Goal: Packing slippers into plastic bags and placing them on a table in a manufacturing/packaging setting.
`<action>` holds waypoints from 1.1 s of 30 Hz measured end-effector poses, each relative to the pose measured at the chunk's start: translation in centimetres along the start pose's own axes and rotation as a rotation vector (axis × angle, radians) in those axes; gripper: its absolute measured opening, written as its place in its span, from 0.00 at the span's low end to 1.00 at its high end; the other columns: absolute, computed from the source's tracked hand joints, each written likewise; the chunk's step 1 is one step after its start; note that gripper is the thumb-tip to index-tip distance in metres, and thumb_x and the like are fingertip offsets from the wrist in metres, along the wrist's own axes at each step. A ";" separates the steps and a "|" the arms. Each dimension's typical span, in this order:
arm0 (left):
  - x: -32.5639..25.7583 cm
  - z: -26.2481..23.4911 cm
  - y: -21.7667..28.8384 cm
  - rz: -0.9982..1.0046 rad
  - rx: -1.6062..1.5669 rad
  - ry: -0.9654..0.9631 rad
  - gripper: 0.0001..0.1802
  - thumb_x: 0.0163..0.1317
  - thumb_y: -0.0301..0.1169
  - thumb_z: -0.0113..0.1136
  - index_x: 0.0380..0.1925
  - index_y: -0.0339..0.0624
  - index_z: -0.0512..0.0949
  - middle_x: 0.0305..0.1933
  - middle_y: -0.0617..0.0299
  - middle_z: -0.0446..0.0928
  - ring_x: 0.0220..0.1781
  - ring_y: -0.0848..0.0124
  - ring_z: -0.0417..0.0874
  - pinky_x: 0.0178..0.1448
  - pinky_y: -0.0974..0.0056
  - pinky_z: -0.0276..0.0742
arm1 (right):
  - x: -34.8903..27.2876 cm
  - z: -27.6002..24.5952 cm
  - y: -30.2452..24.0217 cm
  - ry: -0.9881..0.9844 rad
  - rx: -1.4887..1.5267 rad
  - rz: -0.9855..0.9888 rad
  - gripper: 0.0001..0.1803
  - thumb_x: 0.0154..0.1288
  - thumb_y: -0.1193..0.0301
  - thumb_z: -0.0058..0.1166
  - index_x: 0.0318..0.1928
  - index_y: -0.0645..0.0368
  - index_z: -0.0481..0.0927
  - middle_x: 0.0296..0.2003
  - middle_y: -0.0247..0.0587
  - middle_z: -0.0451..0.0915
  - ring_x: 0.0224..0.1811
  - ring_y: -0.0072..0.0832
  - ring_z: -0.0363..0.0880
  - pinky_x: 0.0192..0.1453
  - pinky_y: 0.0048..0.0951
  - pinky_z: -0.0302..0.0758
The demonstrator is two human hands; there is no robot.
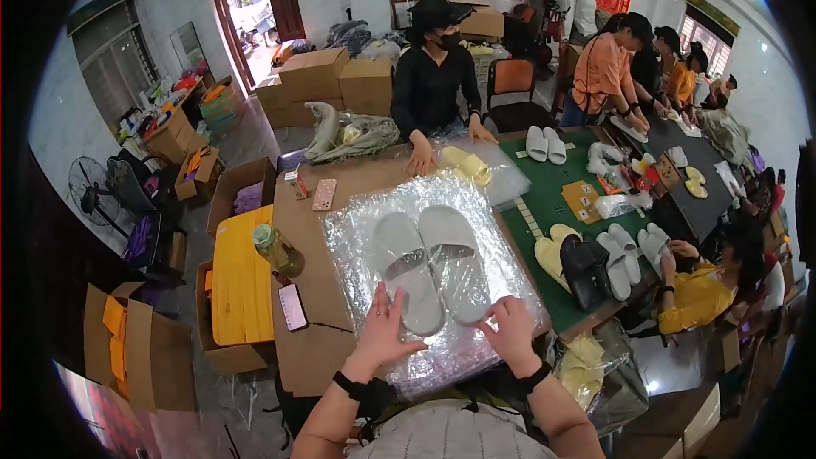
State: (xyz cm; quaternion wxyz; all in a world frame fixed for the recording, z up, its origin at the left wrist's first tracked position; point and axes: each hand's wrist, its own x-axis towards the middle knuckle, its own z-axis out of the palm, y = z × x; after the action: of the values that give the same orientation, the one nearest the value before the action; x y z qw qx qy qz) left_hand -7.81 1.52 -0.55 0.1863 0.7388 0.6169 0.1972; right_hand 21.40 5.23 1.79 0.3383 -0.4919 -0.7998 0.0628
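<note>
A pair of light grey slide slippers [418, 276] lies side by side on a stack of shiny clear plastic bags [350, 229], with glossy film showing over parts of them. My left hand [384, 330] is spread flat beside the heel of the left slipper, its thumb apart from the fingers. By the heel of the right slipper, my right hand [508, 331] has its thumb and fingers pinched together on the clear plastic.
To the left are a bottle [278, 251], a phone [293, 306] and a pink phone [325, 195]. Across the table a person [436, 85] rests both hands near yellow slippers [466, 165]. More slippers [618, 259] stand on the green tabletop; cartons [234, 357] line the left side.
</note>
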 end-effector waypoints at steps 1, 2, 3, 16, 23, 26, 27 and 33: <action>-0.1 0.2 -0.3 0.007 0.004 -0.008 0.72 0.44 0.64 0.75 0.79 0.43 0.44 0.79 0.22 0.38 0.82 0.33 0.40 0.82 0.45 0.48 | -0.6 0.8 0.2 0.003 0.001 -0.005 0.16 0.49 0.68 0.73 0.35 0.52 0.77 0.39 0.38 0.74 0.43 0.42 0.74 0.43 0.41 0.72; 0.1 0.2 -0.3 0.011 0.004 0.000 0.72 0.44 0.64 0.75 0.79 0.43 0.44 0.79 0.22 0.38 0.82 0.33 0.40 0.82 0.45 0.48 | -1.2 1.2 0.6 -0.042 0.018 0.036 0.15 0.49 0.68 0.73 0.33 0.51 0.77 0.36 0.37 0.75 0.41 0.41 0.74 0.42 0.41 0.72; 0.3 0.2 -0.3 0.009 0.020 -0.022 0.72 0.44 0.64 0.75 0.79 0.42 0.44 0.79 0.22 0.38 0.82 0.33 0.40 0.82 0.45 0.47 | -1.5 1.6 1.2 -0.087 0.036 0.078 0.14 0.50 0.68 0.73 0.31 0.51 0.77 0.34 0.35 0.75 0.38 0.40 0.75 0.41 0.41 0.72; -0.4 0.9 -0.9 0.045 0.105 0.014 0.72 0.42 0.71 0.70 0.79 0.44 0.48 0.77 0.19 0.42 0.81 0.30 0.43 0.81 0.43 0.48 | 6.5 -3.1 -6.4 0.091 0.199 0.066 0.08 0.60 0.67 0.63 0.37 0.54 0.80 0.38 0.42 0.79 0.43 0.42 0.79 0.44 0.41 0.77; 0.4 0.9 0.0 0.062 0.122 -0.052 0.71 0.44 0.67 0.73 0.78 0.37 0.49 0.77 0.18 0.40 0.81 0.31 0.40 0.81 0.43 0.47 | 13.3 7.6 -5.1 -0.204 -0.203 0.070 0.22 0.64 0.53 0.63 0.36 0.63 0.83 0.34 0.52 0.83 0.39 0.48 0.84 0.44 0.43 0.80; -0.1 0.4 -0.7 0.102 0.094 -0.046 0.69 0.46 0.68 0.71 0.78 0.41 0.49 0.77 0.19 0.41 0.81 0.30 0.41 0.82 0.44 0.47 | 13.4 11.1 -4.5 -0.230 -0.159 0.110 0.22 0.64 0.54 0.63 0.36 0.64 0.83 0.34 0.53 0.84 0.39 0.49 0.85 0.45 0.45 0.80; 0.0 0.5 -0.8 0.119 0.111 -0.067 0.69 0.46 0.68 0.71 0.78 0.41 0.50 0.77 0.19 0.41 0.81 0.30 0.41 0.82 0.45 0.47 | 13.1 12.1 -3.8 -0.182 -0.093 0.174 0.21 0.63 0.55 0.63 0.35 0.64 0.83 0.34 0.53 0.84 0.40 0.49 0.85 0.44 0.46 0.80; -0.3 1.1 -0.9 0.053 -0.064 0.035 0.68 0.51 0.68 0.67 0.74 0.24 0.52 0.80 0.30 0.46 0.82 0.39 0.46 0.82 0.47 0.49 | 13.5 11.7 -0.9 -0.160 0.052 0.302 0.15 0.64 0.59 0.59 0.36 0.58 0.84 0.32 0.52 0.84 0.38 0.51 0.84 0.44 0.50 0.79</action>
State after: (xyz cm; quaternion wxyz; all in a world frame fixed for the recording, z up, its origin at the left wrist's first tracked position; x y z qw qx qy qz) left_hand -7.98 1.36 -2.00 0.1939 0.7451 0.5934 0.2346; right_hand 9.79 18.69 -0.27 0.2727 -0.5910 -0.7393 0.1724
